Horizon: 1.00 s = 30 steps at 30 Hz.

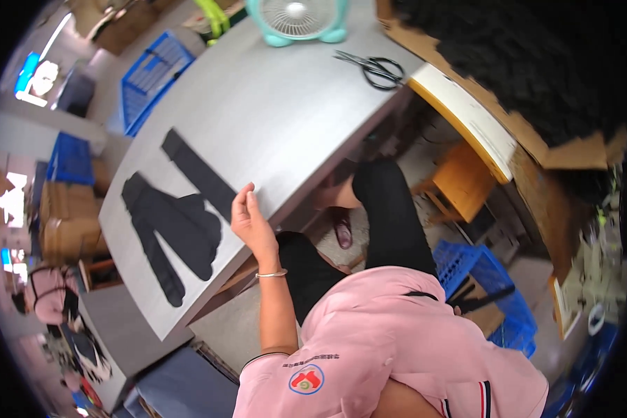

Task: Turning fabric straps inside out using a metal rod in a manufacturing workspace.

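Note:
My left hand (251, 221) is raised over the near edge of the grey table (258, 104). Its fingers are loosely bent, with nothing visible in them. Right behind the fingertips ends a long black fabric strip (198, 167); I cannot tell whether they touch. Left of it lies a black fabric piece (181, 226) with a wide rounded part and a narrow arm. My right hand (457, 311) shows only as fingertips past my pink shirt, low at the right. They grip a black fabric strip (491, 299) above a blue plastic basket (519, 324).
Black-handled scissors (377, 70) and a turquoise fan (296, 17) stand toward the table's far right. A large carton (543, 143) heaped with black pieces (515, 63) is at the upper right. A wooden stool (460, 188) stands below it. Blue crates (153, 80) sit beyond the table.

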Each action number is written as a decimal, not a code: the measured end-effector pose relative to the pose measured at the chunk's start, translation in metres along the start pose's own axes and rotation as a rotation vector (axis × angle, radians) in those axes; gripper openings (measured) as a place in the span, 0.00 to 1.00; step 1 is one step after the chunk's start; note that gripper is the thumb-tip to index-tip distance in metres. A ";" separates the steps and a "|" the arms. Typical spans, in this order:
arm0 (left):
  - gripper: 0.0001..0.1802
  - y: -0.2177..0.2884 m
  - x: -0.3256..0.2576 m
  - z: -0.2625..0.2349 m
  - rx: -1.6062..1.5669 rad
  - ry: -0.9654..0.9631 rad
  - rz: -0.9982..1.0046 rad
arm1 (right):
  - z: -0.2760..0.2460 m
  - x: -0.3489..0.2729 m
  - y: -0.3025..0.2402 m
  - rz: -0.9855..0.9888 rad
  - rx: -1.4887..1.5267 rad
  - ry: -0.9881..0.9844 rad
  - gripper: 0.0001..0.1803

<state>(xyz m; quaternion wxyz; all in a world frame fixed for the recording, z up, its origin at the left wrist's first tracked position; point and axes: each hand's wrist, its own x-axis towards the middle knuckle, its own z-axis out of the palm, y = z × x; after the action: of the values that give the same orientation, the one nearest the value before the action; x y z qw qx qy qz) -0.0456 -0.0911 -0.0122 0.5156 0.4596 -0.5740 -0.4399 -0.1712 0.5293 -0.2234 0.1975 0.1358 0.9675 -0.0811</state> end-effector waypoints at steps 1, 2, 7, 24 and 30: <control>0.12 -0.007 0.010 -0.003 0.107 0.013 0.008 | -0.004 0.031 -0.004 0.036 -0.033 -0.050 0.29; 0.12 -0.017 0.014 -0.013 0.314 0.018 0.113 | -0.017 0.028 -0.047 -0.051 0.090 -0.070 0.27; 0.15 -0.043 0.026 -0.030 0.780 -0.099 0.407 | -0.049 0.048 -0.267 -0.766 0.233 0.144 0.19; 0.23 -0.032 0.017 -0.010 0.962 -0.406 0.413 | -0.077 -0.093 -0.686 -1.739 0.367 0.396 0.12; 0.22 -0.029 0.014 -0.008 1.036 -0.331 0.427 | -0.148 -0.041 -0.640 -1.698 0.637 0.596 0.14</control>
<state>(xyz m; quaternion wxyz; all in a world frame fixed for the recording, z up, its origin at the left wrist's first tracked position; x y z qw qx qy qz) -0.0364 -0.1109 -0.0374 0.2042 0.4512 -0.8671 -0.0540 -0.3769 -0.0574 -0.0061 -0.2281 -0.5493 0.6859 -0.4192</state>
